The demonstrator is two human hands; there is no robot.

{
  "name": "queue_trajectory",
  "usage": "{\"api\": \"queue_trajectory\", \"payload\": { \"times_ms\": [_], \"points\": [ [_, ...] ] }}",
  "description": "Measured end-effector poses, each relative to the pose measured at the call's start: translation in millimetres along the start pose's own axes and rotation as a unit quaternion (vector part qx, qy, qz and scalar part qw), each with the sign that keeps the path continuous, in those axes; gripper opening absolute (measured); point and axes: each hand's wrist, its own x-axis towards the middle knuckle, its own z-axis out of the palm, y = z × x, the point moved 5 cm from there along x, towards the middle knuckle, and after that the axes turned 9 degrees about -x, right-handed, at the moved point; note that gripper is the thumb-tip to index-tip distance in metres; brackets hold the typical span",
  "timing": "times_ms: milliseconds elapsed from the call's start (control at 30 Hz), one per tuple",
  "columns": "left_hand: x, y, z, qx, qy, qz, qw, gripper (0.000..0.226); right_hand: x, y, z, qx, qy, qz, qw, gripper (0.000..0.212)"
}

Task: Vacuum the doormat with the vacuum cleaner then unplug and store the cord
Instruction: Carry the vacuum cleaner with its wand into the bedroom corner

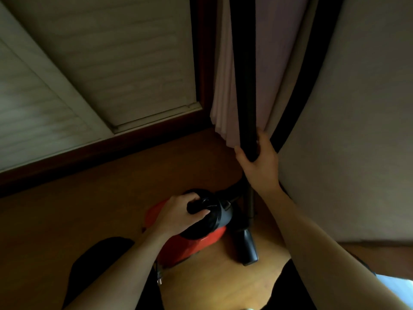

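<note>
A wooden floor (67, 220) lies under both hands. Beyond the left hand (176, 211), up and to its left, stand white slatted doors (125, 63), edged along the bottom by dark wood trim (89, 157). Pale folded fabric (225, 86) hangs just beside the right hand (259, 164), on its far left side. A plain grey wall (357, 130) fills the space to the right of that hand.

The vacuum (196, 245) is coloured red on its body and black on its top. The tube (247, 86) and nozzle (247, 249) are seen in black. The floor (89, 209) is shown in orange-brown. The curtain (225, 74) is tinted pale pink, the door (111, 52) white with horizontal slats, the skirting (67, 162) dark brown, the wall (357, 108) off-white.
</note>
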Motion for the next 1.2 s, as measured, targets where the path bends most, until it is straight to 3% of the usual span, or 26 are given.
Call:
{"api": "queue_trajectory", "payload": {
  "times_ms": [200, 300, 500, 633, 767, 967, 1200],
  "points": [
    [2.3, 4.0, -0.3, -0.048, -0.006, 0.014, 0.999, 0.025, 3.8, 9.5, 12.8, 0.107, -0.042, 0.061, 0.991, 0.033],
    [3.9, 7.7, 1.9, -0.056, -0.009, 0.014, 0.998, 0.026, 5.3, 5.5, 17.7, 0.162, -0.053, 0.082, 0.982, 0.031],
    [2.7, 4.7, 1.4, -0.048, 0.011, 0.021, 0.999, 0.024, 0.4, 3.1, 27.6, 0.118, -0.048, 0.075, 0.989, 0.021],
    [6.9, 4.3, 3.9, -0.048, -0.024, 0.006, 0.999, 0.029, -4.1, 1.5, 33.1, 0.114, -0.03, 0.086, 0.989, 0.017],
    [9.8, 4.1, 8.4, -0.031, -0.081, -0.032, 0.996, 0.047, -7.9, 1.4, 36.0, 0.112, -0.029, 0.11, 0.987, 0.021],
    [11.3, -1.9, 6.4, 0.024, -0.035, -0.01, 0.999, 0.053, -13.2, -5.7, 34.6, 0.11, -0.016, 0.121, 0.986, 0.03],
    [7.1, 2.0, -10.4, -0.026, -0.007, -0.014, 1.0, 0.05, -10.3, -11.8, 25.7, 0.112, -0.008, 0.117, 0.987, 0.044]
  ]
}}
